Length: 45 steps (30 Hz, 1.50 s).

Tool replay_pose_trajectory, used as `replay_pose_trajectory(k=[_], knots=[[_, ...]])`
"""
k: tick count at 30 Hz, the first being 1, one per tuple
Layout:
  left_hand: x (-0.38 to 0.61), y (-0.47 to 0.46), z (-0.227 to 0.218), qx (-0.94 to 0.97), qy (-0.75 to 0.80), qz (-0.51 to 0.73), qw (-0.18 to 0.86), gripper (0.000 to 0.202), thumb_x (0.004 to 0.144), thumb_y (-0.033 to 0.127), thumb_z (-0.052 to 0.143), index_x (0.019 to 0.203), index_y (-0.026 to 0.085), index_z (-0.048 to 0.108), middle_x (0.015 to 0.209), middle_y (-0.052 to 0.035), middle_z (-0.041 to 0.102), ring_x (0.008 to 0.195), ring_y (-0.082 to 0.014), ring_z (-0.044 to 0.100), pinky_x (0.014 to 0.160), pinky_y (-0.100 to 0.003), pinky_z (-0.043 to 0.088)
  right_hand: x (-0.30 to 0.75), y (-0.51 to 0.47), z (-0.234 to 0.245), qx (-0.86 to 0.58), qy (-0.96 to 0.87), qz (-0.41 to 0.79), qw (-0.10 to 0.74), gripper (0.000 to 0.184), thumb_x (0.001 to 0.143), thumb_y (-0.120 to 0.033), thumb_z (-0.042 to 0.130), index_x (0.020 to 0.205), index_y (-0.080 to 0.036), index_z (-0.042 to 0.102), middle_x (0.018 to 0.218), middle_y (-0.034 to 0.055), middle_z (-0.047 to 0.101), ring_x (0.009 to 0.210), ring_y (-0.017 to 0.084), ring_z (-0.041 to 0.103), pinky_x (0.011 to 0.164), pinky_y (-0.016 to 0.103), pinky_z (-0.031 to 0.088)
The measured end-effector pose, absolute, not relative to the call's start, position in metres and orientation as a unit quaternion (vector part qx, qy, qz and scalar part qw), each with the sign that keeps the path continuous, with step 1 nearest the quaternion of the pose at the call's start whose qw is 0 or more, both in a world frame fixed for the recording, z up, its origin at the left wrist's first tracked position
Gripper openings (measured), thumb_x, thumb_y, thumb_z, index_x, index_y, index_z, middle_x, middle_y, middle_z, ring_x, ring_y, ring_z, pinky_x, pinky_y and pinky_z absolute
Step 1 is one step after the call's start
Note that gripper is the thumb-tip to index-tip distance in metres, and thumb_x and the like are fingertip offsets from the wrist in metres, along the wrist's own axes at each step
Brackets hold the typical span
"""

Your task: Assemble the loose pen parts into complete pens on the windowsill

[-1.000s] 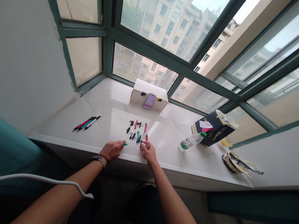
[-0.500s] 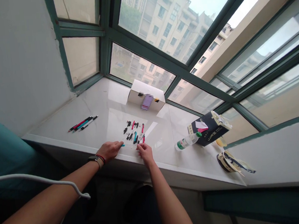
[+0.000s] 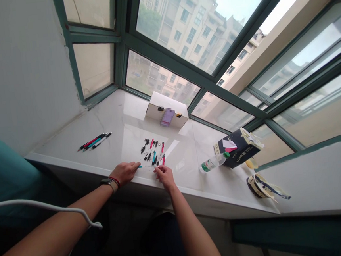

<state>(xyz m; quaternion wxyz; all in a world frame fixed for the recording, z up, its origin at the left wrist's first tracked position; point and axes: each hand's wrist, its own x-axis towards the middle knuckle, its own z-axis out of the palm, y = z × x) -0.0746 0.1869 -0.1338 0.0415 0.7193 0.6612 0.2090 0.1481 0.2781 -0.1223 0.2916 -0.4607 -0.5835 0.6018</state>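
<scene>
My left hand (image 3: 125, 171) rests on the front edge of the white windowsill (image 3: 113, 121), fingers pinched on one end of a thin pen refill with a teal tip (image 3: 145, 166). Just to its right, my right hand (image 3: 164, 174) pinches the refill's other end; what else it holds is too small to tell. Right behind both hands lies a scatter of several small pen parts (image 3: 153, 150) in black, pink and teal.
Three assembled pens (image 3: 94, 141) lie at the sill's left. A white box (image 3: 166, 113) stands at the back by the window. To the right are a plastic bottle (image 3: 213, 163) on its side, a dark box (image 3: 238, 147) and a roll of tape (image 3: 258, 185).
My right hand has slid a little left toward my left hand along the thin refill. The view has shifted slightly; the objects on the sill stay put.
</scene>
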Motion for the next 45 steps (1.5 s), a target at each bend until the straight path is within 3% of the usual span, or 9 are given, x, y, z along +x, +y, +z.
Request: replay_pose_trajectory(k=[21,27,30,38,45], knots=[[-0.075,0.185,-0.134,0.720,0.669,0.183,0.024,0.028,0.091,0.023,0.039,0.107,0.026,0.061,0.090,-0.0043,0.070,0.074,-0.0179,0.064,0.065,-0.028,0.044,0.148,0.277,-0.126,-0.472,-0.553,0.600,0.335,0.036,0.072,-0.052,0.069,0.079,-0.017,0.063,0.073,0.0005,0.066,0.045,0.007,0.048,0.042,0.019,0.036],[-0.073,0.185,-0.133,0.699,0.685,0.200,0.036,0.029,0.092,0.025,0.038,0.108,0.027,0.062,0.089,-0.0047,0.070,0.074,-0.0176,0.064,0.067,-0.027,0.045,0.152,0.277,-0.132,-0.521,-0.487,0.547,0.438,0.040,0.075,-0.057,0.062,0.086,-0.018,0.059,0.069,0.0003,0.062,0.046,0.009,0.050,0.041,0.021,0.038],[-0.073,0.186,-0.133,0.696,0.691,0.194,0.031,0.028,0.092,0.026,0.038,0.108,0.027,0.061,0.090,-0.0044,0.070,0.074,-0.0177,0.064,0.067,-0.028,0.045,0.151,0.275,-0.135,-0.554,-0.486,0.485,0.471,0.040,0.079,-0.057,0.057,0.090,-0.019,0.058,0.073,0.0019,0.063,0.049,0.012,0.052,0.044,0.023,0.041],[-0.073,0.185,-0.131,0.699,0.692,0.182,0.023,0.027,0.093,0.026,0.037,0.108,0.025,0.060,0.089,-0.0054,0.070,0.074,-0.0192,0.064,0.066,-0.029,0.044,0.139,0.270,-0.132,-0.560,-0.665,0.305,0.389,0.030,0.086,-0.039,0.053,0.096,-0.016,0.069,0.093,0.0088,0.068,0.073,0.017,0.057,0.076,0.029,0.047],[-0.073,0.185,-0.135,0.694,0.696,0.184,0.022,0.027,0.093,0.026,0.038,0.108,0.025,0.060,0.089,-0.0048,0.070,0.074,-0.0183,0.064,0.067,-0.028,0.045,0.138,0.271,-0.136,-0.556,-0.688,0.266,0.382,0.030,0.088,-0.034,0.052,0.101,-0.017,0.073,0.090,0.0088,0.066,0.077,0.019,0.058,0.080,0.030,0.045]])
